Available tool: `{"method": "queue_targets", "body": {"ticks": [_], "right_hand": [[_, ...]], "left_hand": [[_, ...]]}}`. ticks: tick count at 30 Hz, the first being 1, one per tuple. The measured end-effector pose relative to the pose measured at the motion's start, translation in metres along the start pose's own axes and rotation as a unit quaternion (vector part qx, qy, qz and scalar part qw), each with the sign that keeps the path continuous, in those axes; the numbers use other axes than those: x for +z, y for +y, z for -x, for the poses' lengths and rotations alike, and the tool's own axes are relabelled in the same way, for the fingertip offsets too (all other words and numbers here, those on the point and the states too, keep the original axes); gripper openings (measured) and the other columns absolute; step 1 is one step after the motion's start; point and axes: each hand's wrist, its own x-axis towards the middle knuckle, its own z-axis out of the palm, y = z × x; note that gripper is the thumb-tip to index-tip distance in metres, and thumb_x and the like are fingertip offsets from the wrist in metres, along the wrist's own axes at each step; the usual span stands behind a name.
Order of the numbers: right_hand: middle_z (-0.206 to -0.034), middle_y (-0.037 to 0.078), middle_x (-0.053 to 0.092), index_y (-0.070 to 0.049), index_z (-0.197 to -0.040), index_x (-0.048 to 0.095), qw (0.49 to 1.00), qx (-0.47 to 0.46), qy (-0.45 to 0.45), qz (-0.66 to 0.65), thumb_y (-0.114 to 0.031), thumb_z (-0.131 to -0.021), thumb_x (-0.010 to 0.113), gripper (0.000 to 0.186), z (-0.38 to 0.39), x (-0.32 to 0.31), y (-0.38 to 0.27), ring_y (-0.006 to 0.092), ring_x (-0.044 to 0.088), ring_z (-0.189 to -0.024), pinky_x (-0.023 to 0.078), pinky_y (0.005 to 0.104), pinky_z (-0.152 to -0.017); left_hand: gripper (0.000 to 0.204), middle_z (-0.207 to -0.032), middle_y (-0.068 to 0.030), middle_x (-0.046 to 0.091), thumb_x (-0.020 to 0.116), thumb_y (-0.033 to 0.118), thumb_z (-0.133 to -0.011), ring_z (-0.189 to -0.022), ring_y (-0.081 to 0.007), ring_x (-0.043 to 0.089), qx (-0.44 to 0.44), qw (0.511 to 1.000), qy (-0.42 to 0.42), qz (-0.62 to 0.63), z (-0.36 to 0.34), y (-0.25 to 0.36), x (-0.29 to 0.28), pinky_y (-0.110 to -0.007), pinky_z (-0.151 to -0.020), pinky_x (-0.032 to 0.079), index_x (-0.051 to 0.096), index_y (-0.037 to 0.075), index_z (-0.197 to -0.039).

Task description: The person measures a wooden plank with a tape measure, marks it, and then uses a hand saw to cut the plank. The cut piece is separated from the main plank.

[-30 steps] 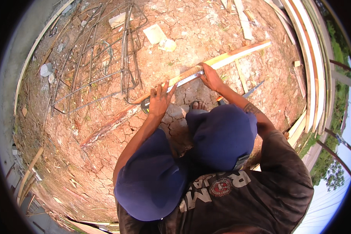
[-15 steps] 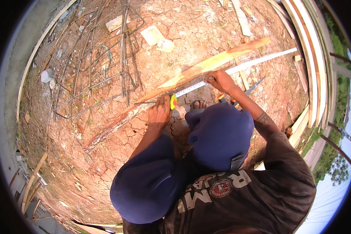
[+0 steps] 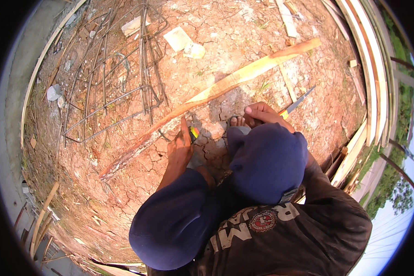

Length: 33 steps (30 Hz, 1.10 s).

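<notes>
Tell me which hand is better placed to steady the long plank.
Left, probably. The left hand lies at the near edge of the plank, beside a small yellow-green thing. The right hand is off it, gripping a thin grey blade.

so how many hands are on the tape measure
2: the left hand grips the yellow tape measure case beside the long plank; the right hand pins its blade further right.

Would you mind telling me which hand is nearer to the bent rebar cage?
Left. The left hand lies just right of the rebar cage; the right hand lies farther right, across the wooden plank.
</notes>
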Motion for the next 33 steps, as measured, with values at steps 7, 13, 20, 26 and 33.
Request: {"method": "queue_targets", "body": {"ticks": [7, 13, 20, 26, 33], "right_hand": [[-0.092, 0.01, 0.068, -0.001, -0.104, 0.07, 0.94, -0.032, 0.241, 0.239, -0.03, -0.096, 0.065, 0.03, -0.086, -0.039, 0.011, 0.0227, 0.063, -0.086, 0.049, 0.0372, -0.079], [-0.104, 0.015, 0.066, -0.001, -0.126, 0.063, 0.83, -0.228, 0.167, 0.481, -0.012, -0.096, 0.056, 0.033, -0.198, -0.086, 0.013, 0.022, 0.063, -0.095, 0.05, 0.038, -0.086], [-0.104, 0.021, 0.072, -0.008, -0.129, 0.064, 0.874, -0.261, 0.213, 0.348, -0.009, -0.096, 0.056, 0.034, -0.257, -0.072, -0.011, 0.0367, 0.07, -0.097, 0.054, 0.041, -0.089], [-0.134, 0.019, 0.064, -0.011, -0.149, 0.046, 0.82, -0.342, 0.254, 0.382, -0.014, -0.099, 0.058, 0.052, -0.233, -0.063, 0.002, 0.0303, 0.064, -0.117, 0.055, 0.0393, -0.092], [-0.112, 0.014, 0.066, -0.006, -0.143, 0.049, 0.797, -0.239, 0.448, 0.326, -0.017, -0.098, 0.059, 0.048, -0.071, -0.11, 0.093, 0.0221, 0.065, -0.092, 0.053, 0.034, -0.074]], "left_hand": [[0.065, -0.113, -0.0184, 0.072, 0.081, 0.014, -0.081, -0.101, -0.0381, 0.071, -0.129, 0.99, 0.012, 0.049, 0.034, -0.034, -0.063, -0.046, -0.08, 0.057, 0.054, 0.014, -0.14], [0.065, -0.129, -0.0265, 0.064, 0.082, 0.014, -0.083, -0.12, -0.0442, 0.061, -0.251, 0.928, 0.276, -0.017, 0.038, -0.176, -0.082, -0.047, -0.098, 0.052, 0.053, 0.004, -0.14], [0.029, -0.111, -0.0207, 0.072, 0.068, 0.022, -0.094, -0.106, -0.04, 0.066, -0.129, 0.979, 0.152, 0.047, -0.01, -0.077, -0.087, -0.048, -0.09, 0.052, 0.069, 0.001, -0.115], [0.035, -0.115, -0.0177, 0.07, 0.063, 0.033, -0.097, -0.107, -0.0385, 0.065, 0.011, 0.981, 0.049, 0.186, -0.125, 0.007, 0.0, -0.046, -0.093, 0.051, 0.068, 0.003, -0.116], [0.069, -0.129, -0.0233, 0.064, 0.06, 0.063, -0.087, -0.119, -0.0365, 0.062, -0.158, 0.969, -0.165, 0.095, -0.208, 0.036, 0.023, -0.049, -0.1, 0.049, 0.069, 0.002, -0.117]]}}
